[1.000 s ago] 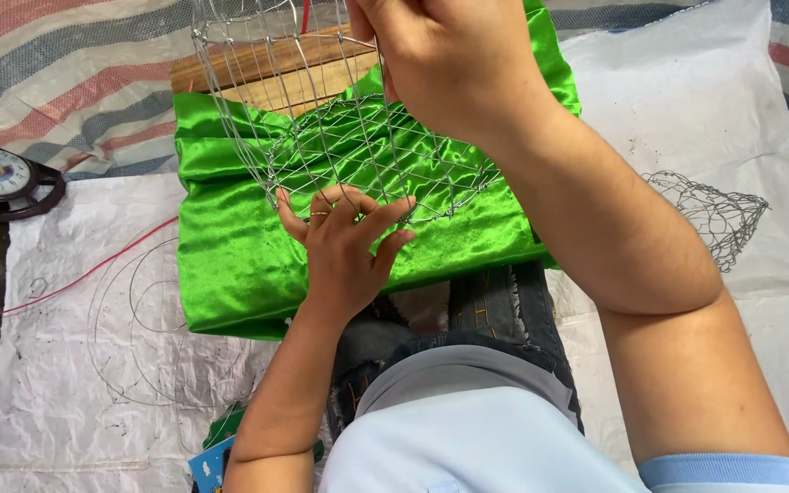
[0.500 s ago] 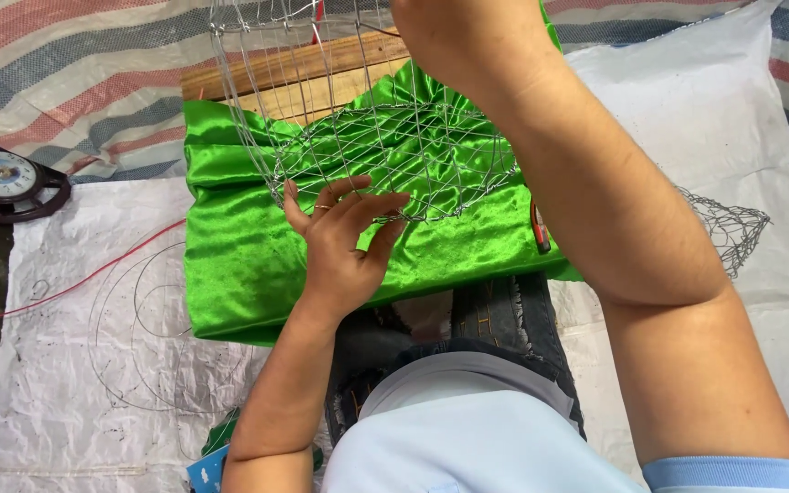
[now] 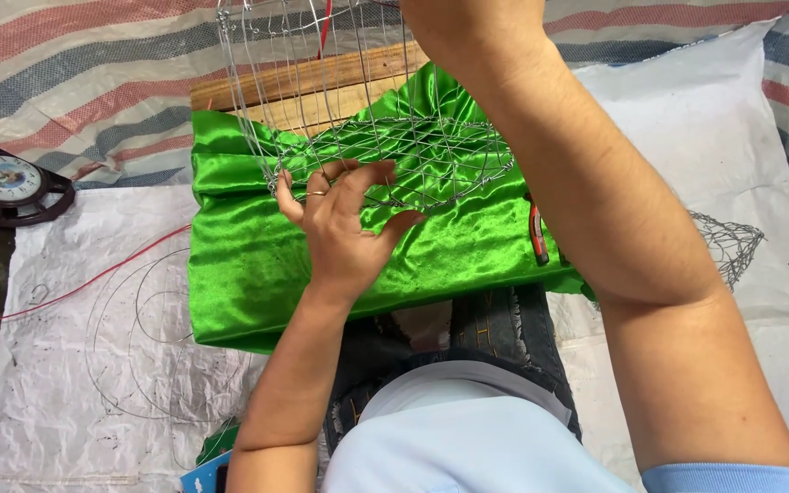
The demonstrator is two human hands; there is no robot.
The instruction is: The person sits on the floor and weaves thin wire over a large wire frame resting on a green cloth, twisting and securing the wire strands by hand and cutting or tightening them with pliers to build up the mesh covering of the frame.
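Raised higher than a second ago, my right hand (image 3: 468, 23) now sits at the top edge of the view, mostly cut off, so I cannot tell whether its fingers are clamped on the wire frame (image 3: 367, 137) or merely against it. That frame has tipped up with it: its open ribs now stand above the green satin cloth (image 3: 257, 265), while its meshed lower ring rests on the cloth. My left hand (image 3: 344, 219) has shifted slightly toward the frame's near rim, fingers spread apart, tips pressing the mesh and cloth together rather than gripping anything. I judge this as steadying the frame against the fabric while the upper end is lifted.

Compared with the earlier frame, more of the wooden board (image 3: 321, 82) behind the cloth shows. Right of the cloth's edge lie red-handled pliers (image 3: 538, 233); farther right, a small wire cone (image 3: 728, 246). Left of the cloth sits a round clock (image 3: 2, 178) and a red wire (image 3: 84, 283).
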